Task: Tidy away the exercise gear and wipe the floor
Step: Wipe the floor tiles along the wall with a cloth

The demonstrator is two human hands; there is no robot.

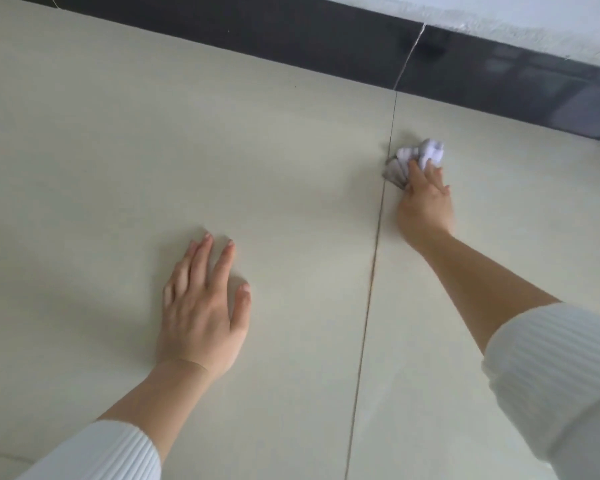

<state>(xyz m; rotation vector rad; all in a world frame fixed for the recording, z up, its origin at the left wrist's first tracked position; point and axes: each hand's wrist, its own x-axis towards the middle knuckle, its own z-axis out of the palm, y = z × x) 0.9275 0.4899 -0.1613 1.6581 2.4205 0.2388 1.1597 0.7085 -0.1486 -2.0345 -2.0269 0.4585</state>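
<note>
right hand (425,202) fingers pinch the cloth (418,157); keep it flat along the grout line (378,230), left hand (201,306) spread, bracing on floor (118,150).

No readable text anywhere, pale floor tiles (222,150) plain, dark skirting (291,39) unmarked, crumpled cloth (420,154) and ribbed white sleeves (551,368) blank too — no letter, number or logo.

We see smooth, faintly sheeny pale floor tiles (257,150), a glossy dark skirting (499,74), a crumpled soft cloth (420,157), and ribbed knit sleeves (551,368).
</note>
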